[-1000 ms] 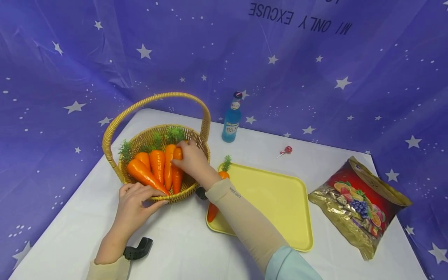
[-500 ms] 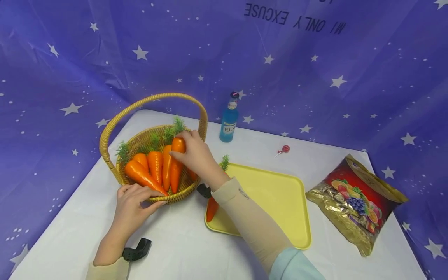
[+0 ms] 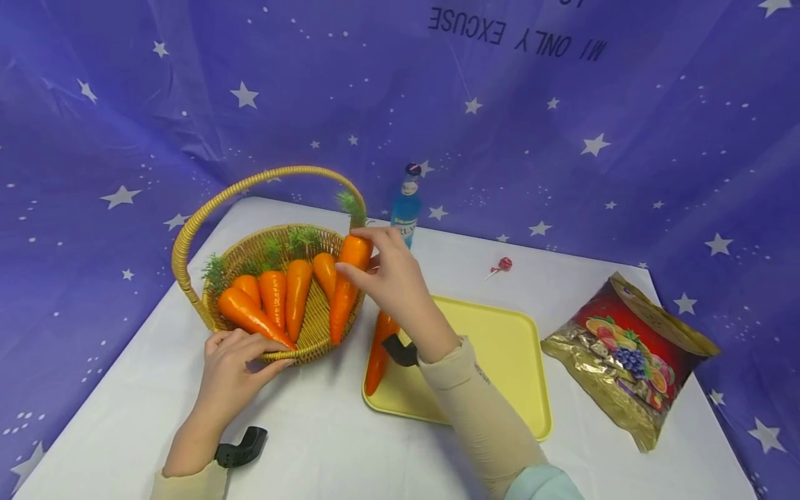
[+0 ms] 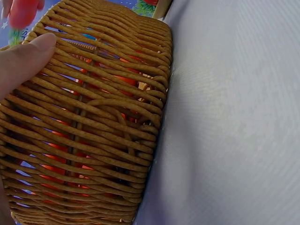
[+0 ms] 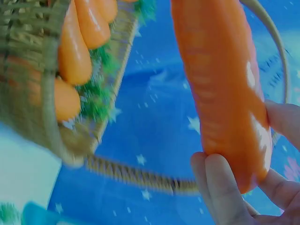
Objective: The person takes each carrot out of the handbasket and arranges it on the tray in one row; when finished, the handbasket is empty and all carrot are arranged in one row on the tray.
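Observation:
A wicker basket (image 3: 312,354) with a tall arched handle stands at the left of the table, holding several orange carrots (image 3: 297,298) with green tops. My left hand (image 3: 228,371) grips its near rim, the thumb lying against the outer weave (image 4: 93,117) in the left wrist view. With thumb and fingers, my right hand (image 3: 396,278) holds one carrot (image 3: 347,285) near its thick end, top up and tip down, over the basket's right side. That carrot (image 5: 225,93) fills the upper middle of the right wrist view.
A yellow tray (image 3: 500,354) lies right of the basket, with a carrot (image 3: 377,361) along its left edge, partly behind the right wrist. Behind stands a blue bottle (image 3: 406,208). A lollipop (image 3: 505,264) and a red-gold candy bag (image 3: 631,354) lie farther right.
My right hand has lifted a carrot from among the others and moved it right, toward the basket's right rim. My left hand has stayed on the near rim.

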A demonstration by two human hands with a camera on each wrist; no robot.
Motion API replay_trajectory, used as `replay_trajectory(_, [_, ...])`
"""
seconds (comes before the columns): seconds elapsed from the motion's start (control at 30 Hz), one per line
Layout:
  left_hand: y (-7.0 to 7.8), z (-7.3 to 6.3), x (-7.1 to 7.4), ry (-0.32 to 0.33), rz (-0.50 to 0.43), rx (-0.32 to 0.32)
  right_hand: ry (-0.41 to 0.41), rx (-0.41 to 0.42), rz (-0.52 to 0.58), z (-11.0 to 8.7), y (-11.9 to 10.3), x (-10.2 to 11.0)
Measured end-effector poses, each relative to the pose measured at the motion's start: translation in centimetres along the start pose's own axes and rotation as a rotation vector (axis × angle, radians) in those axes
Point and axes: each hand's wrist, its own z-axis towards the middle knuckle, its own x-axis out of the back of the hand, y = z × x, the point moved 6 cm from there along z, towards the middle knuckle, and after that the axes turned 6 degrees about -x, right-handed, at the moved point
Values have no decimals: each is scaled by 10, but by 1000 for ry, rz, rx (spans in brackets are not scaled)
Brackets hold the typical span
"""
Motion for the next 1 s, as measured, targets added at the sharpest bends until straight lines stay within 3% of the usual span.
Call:
replay_trajectory(0.23, [0, -2, 0, -1, -5, 6, 101, -50, 11, -22, 31, 37])
replay_trajectory(0.43, [0, -2, 1, 3, 5, 6, 104, -138, -32, -38, 64, 46])
replay_trajectory(0.8, [0, -1, -1, 20, -11, -10, 10, -358, -88, -60, 130, 20])
replay_trajectory(1.0, [0, 1, -3, 13, -15, -9, -34, -403, -102, -67, 152, 0])
